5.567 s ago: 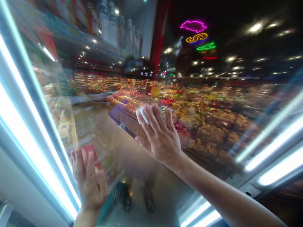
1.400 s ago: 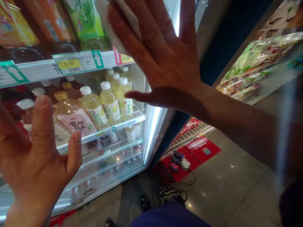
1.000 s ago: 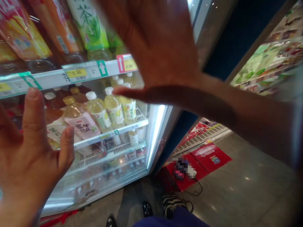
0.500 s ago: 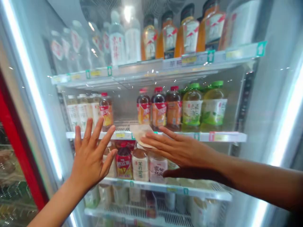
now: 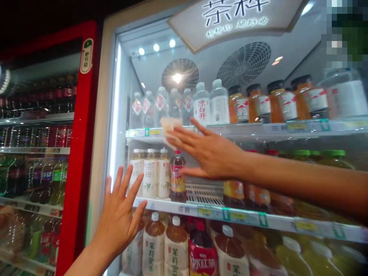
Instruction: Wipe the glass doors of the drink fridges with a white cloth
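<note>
My left hand (image 5: 119,214) is spread flat with fingers apart at the lower left, against the glass front of a lit drinks cooler (image 5: 107,115); nothing is in it. My right hand (image 5: 208,151) reaches in from the right with its fingers stretched out. Under its fingertips a pale cloth (image 5: 171,130) lies pressed on the glass, in front of the upper shelf's edge. Behind the glass, a red-capped bottle (image 5: 178,176) stands beside white bottles (image 5: 150,174) on the middle shelf.
To the left is a second cooler with a red frame (image 5: 82,153), full of bottles and cans. A lit sign (image 5: 238,19) hangs at the top. Bottles with black caps (image 5: 283,101) stand on the upper shelf.
The view has tilted up and left, bringing in the sign and the red-framed cooler. My right hand and the cloth have moved up from the middle shelf edge to the upper one.
</note>
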A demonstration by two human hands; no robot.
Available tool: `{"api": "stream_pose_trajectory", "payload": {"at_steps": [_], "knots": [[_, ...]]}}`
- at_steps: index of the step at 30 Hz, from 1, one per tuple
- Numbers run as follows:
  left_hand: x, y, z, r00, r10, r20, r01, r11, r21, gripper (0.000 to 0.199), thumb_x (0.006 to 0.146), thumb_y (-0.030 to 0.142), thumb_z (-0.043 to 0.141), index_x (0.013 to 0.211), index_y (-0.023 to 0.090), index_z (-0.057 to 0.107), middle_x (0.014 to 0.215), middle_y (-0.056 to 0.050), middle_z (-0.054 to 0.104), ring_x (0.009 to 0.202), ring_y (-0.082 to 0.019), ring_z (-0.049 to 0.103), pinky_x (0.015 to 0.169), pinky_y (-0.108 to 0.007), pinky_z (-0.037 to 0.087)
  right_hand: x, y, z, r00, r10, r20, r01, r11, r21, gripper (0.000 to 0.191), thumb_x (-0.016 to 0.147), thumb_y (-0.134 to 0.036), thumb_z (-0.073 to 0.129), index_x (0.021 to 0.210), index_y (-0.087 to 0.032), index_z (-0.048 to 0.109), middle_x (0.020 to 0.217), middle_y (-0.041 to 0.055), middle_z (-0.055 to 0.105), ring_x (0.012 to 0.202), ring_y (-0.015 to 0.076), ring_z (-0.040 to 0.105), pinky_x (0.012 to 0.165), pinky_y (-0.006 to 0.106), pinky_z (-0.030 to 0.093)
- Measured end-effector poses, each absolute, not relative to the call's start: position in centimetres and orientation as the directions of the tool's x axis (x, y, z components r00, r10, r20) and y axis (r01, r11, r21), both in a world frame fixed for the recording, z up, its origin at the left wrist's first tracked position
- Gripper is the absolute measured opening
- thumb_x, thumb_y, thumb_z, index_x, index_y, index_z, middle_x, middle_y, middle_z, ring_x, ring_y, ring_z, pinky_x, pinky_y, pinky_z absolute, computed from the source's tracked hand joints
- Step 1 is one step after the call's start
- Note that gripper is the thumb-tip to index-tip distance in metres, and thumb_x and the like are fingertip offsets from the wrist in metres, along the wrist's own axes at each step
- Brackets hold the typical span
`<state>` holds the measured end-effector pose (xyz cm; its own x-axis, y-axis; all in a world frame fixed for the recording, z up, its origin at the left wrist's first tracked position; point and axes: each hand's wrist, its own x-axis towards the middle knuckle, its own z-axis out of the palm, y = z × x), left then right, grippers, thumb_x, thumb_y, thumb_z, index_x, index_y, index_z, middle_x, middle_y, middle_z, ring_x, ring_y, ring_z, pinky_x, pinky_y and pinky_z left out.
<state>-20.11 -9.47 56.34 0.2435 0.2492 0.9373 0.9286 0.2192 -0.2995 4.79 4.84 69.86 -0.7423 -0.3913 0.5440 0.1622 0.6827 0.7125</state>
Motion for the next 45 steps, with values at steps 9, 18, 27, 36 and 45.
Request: {"api": "stream_pose_trajectory", "payload": {"at_steps": [9, 18, 27, 36, 45], "knots": [[-23.5, -9.9, 56.1, 0.241, 0.179, 0.954, 0.941, 0.196, -0.275, 0.072, 0.099, 0.026, 0.051, 0.164, 0.018, 0.022, 0.175, -0.011, 0.016, 0.163, -0.027, 0.007, 0.133, -0.049, 0.012, -2.3, 2.9, 71.0, -0.833, -0.48, 0.277, -0.011, 0.515, 0.857, 0.088, 0.097, -0.068, 0.049, 0.16, -0.008, 0.034, 0.168, 0.0146, 0.034, 0.159, 0.0269, 0.026, 0.134, 0.05, 0.004], [-25.0, -10.3, 56.4, 0.217, 0.092, 0.972, 0.964, 0.134, -0.228, 0.076, 0.099, 0.031, 0.05, 0.164, 0.009, 0.018, 0.174, -0.014, 0.017, 0.162, -0.024, 0.014, 0.131, -0.039, 0.02, -7.0, 1.0, 73.4, -0.876, -0.46, 0.146, 0.005, 0.293, 0.956, 0.092, 0.095, -0.079, 0.035, 0.159, -0.013, 0.037, 0.169, 0.0093, 0.034, 0.16, 0.0246, 0.025, 0.135, 0.045, 0.01], [-22.8, -8.3, 58.4, 0.277, 0.033, 0.96, 0.956, 0.087, -0.279, 0.076, 0.099, 0.032, 0.049, 0.164, 0.011, 0.018, 0.176, -0.011, 0.012, 0.163, -0.023, 0.012, 0.133, -0.033, 0.009, -1.5, 2.3, 73.6, -0.859, -0.428, 0.28, 0.158, 0.297, 0.942, 0.095, 0.095, -0.081, 0.035, 0.158, -0.01, 0.036, 0.17, 0.0114, 0.032, 0.16, 0.0246, 0.023, 0.135, 0.047, 0.008], [-13.3, -2.6, 61.9, 0.365, -0.011, 0.931, 0.931, -0.001, -0.365, 0.077, 0.099, 0.033, 0.047, 0.165, 0.014, 0.013, 0.176, -0.01, 0.008, 0.163, -0.026, 0.008, 0.134, -0.042, 0.005, 13.1, 6.4, 75.5, -0.712, -0.25, 0.657, 0.555, 0.374, 0.743, 0.104, 0.092, -0.085, 0.033, 0.166, -0.015, 0.012, 0.173, 0.0136, 0.024, 0.162, 0.0298, 0.014, 0.133, 0.058, 0.006], [-1.5, 1.4, 64.5, 0.462, -0.001, 0.887, 0.887, 0.004, -0.462, 0.077, 0.101, 0.035, 0.044, 0.165, 0.013, 0.009, 0.176, -0.014, 0.004, 0.163, -0.028, 0.001, 0.133, -0.047, -0.001, 27.2, 10.4, 75.1, -0.57, -0.077, 0.818, 0.738, 0.39, 0.551, 0.106, 0.093, -0.086, 0.021, 0.166, -0.011, 0.01, 0.173, 0.0182, 0.017, 0.162, 0.0352, 0.011, 0.13, 0.066, 0.003]]}}
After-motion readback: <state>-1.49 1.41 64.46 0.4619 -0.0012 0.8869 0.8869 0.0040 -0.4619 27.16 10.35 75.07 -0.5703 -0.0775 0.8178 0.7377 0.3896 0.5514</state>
